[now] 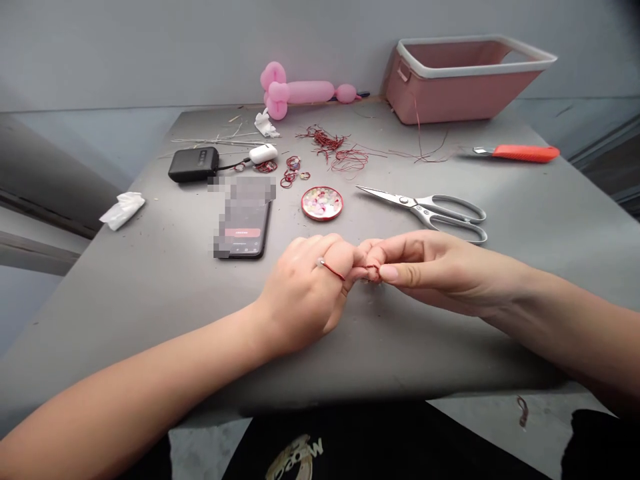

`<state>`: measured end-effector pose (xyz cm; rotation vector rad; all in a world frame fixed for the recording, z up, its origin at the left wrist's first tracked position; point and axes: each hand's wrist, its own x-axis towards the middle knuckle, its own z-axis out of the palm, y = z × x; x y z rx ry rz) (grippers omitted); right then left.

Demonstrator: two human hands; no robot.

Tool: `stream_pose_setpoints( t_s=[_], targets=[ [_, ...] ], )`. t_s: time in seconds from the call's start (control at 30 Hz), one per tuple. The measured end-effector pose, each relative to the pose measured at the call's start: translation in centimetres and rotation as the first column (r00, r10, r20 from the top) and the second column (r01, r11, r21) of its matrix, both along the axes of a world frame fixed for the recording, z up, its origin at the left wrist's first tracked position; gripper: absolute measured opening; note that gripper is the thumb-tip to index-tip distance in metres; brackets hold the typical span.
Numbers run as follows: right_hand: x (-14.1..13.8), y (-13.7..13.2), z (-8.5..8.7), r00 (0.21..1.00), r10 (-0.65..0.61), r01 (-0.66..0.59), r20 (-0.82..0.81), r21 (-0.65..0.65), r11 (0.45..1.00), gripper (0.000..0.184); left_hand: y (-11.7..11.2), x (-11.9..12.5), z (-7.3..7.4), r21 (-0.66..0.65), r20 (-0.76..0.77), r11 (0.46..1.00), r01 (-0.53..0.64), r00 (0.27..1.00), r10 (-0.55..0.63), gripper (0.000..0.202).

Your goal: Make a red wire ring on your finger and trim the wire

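My left hand (313,287) and my right hand (440,270) meet above the front half of the grey table. Between their fingertips is a small piece of dark red cord (373,269), pinched from both sides; its ends are hidden by the fingers. A thin red cord ring (333,270) with a pale bead circles a finger of my left hand. Just beyond the hands lie a round red-rimmed lid (323,203) holding pale and pink beads, and silver scissors (425,207), blades pointing left.
A phone (245,227) lies left of the lid, behind it a black power bank (194,165) and a white earbud case (263,154). Cord rings (290,173) and loose red cord (327,140) spread behind. A red-handled cutter (525,154), pink basket (450,93) and pink balloon (310,91) stand farther back.
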<state>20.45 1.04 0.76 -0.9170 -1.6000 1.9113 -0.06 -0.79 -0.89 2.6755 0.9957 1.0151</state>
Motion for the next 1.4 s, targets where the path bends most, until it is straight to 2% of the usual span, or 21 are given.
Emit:
stream_pose_setpoints(
  t_s=[0.1, 0.17, 0.2, 0.27, 0.37, 0.43, 0.5, 0.57, 0.63, 0.67, 0.77, 0.8, 0.83, 0.87, 0.97, 1.0, 1.03, 1.1, 1.23, 1.3, 1.4],
  targets=[
    [0.0, -0.1, 0.3, 0.987, -0.115, 0.089, 0.112, 0.218, 0.972, 0.016, 0.1, -0.1, -0.1, -0.072, 0.036, 0.997, -0.025, 0.999, 0.028, 0.016],
    [-0.1, -0.4, 0.3, 0.952, -0.240, 0.123, 0.193, 0.477, 0.870, 0.013, 0.0, -0.1, -0.3, -0.093, 0.040, 0.995, -0.037, 0.998, 0.041, 0.016],
    [-0.1, -0.6, 0.2, 0.928, -0.308, 0.117, 0.207, 0.624, 0.773, 0.010, 0.0, 0.0, -0.3, -0.093, 0.034, 0.995, -0.046, 0.998, 0.049, 0.016],
    [-0.2, -1.0, -0.3, 0.886, -0.431, 0.062, 0.172, 0.876, 0.478, 0.004, -0.1, 0.0, -0.4, -0.078, 0.012, 0.995, -0.061, 0.998, 0.062, 0.016],
    [0.0, -1.2, -1.0, 0.856, -0.507, -0.100, 0.100, 0.995, 0.026, 0.011, -0.2, 0.0, -0.4, -0.051, -0.021, 0.996, -0.070, 0.997, 0.069, 0.017],
    [0.2, -1.1, -1.3, 0.858, -0.508, -0.185, 0.081, 0.970, -0.156, 0.017, -0.2, 0.1, -0.4, -0.054, -0.027, 0.996, -0.069, 0.997, 0.068, 0.017],
    [0.2, -1.1, -1.3, 0.862, -0.502, -0.215, 0.074, 0.949, -0.229, 0.018, -0.3, 0.1, -0.4, -0.059, -0.034, 0.996, -0.071, 0.997, 0.069, 0.018],
    [0.1, -1.1, -1.3, 0.867, -0.495, -0.185, 0.060, 0.961, -0.207, 0.015, -0.4, 0.2, -0.3, -0.047, -0.059, 0.996, -0.077, 0.996, 0.074, 0.017],
    [-0.2, -1.1, -1.1, 0.873, -0.484, -0.107, 0.055, 0.991, -0.081, 0.010, -0.6, 0.2, -0.3, -0.018, -0.091, 0.996, -0.083, 0.993, 0.081, 0.014],
    [-0.4, -1.2, -1.1, 0.877, -0.476, -0.058, 0.063, 0.998, 0.025, 0.010, -0.6, 0.2, -0.3, -0.003, -0.102, 0.997, -0.083, 0.991, 0.083, 0.013],
    [-0.9, -1.3, -1.0, 0.904, -0.411, 0.078, 0.119, 0.898, 0.433, 0.022, -0.6, 0.2, -0.2, 0.021, -0.103, 0.997, -0.072, 0.992, 0.073, 0.012],
    [-1.0, -1.2, -1.0, 0.913, -0.385, 0.101, 0.131, 0.844, 0.527, 0.025, -0.6, 0.2, -0.3, 0.025, -0.100, 0.997, -0.069, 0.992, 0.071, 0.012],
    [-1.0, -1.2, -1.0, 0.918, -0.373, 0.115, 0.132, 0.813, 0.571, 0.024, -0.5, 0.2, -0.3, 0.028, -0.103, 0.997, -0.069, 0.992, 0.071, 0.013],
    [-1.0, -1.2, -1.1, 0.916, -0.382, 0.126, 0.123, 0.815, 0.565, 0.020, -0.5, 0.2, -0.3, 0.032, -0.111, 0.997, -0.072, 0.991, 0.075, 0.013],
    [-0.9, -1.1, -1.0, 0.887, -0.457, 0.123, 0.071, 0.916, 0.382, 0.005, -0.5, 0.2, -0.3, 0.043, -0.142, 0.996, -0.075, 0.987, 0.081, 0.015],
    [-0.8, -1.1, -0.9, 0.882, -0.467, 0.119, 0.056, 0.934, 0.336, 0.005, -0.5, 0.3, -0.3, 0.047, -0.149, 0.996, -0.070, 0.986, 0.077, 0.015],
    [-0.8, -1.1, -0.8, 0.882, -0.468, 0.115, 0.055, 0.938, 0.327, 0.005, -0.5, 0.3, -0.3, 0.050, -0.150, 0.997, -0.064, 0.986, 0.071, 0.015],
    [-0.8, -1.1, -0.7, 0.889, -0.450, 0.125, 0.082, 0.903, 0.412, 0.013, -0.6, 0.3, -0.2, 0.055, -0.144, 0.997, -0.053, 0.988, 0.061, 0.015],
    [-0.8, -1.0, -0.8, 0.890, -0.442, 0.249, 0.115, 0.690, 0.680, 0.030, -0.7, 0.3, 0.0, 0.026, -0.132, 0.998, -0.050, 0.990, 0.053, 0.018],
    [-0.8, -1.0, -0.7, 0.888, -0.450, 0.310, 0.092, 0.603, 0.735, 0.030, -0.7, 0.2, 0.1, 0.017, -0.113, 0.998, -0.055, 0.992, 0.056, 0.018],
    [-0.7, -1.0, -0.4, 0.900, -0.431, 0.323, 0.068, 0.560, 0.763, 0.025, -0.6, 0.2, 0.0, 0.030, -0.066, 0.996, -0.079, 0.995, 0.081, 0.017]
  ],
)
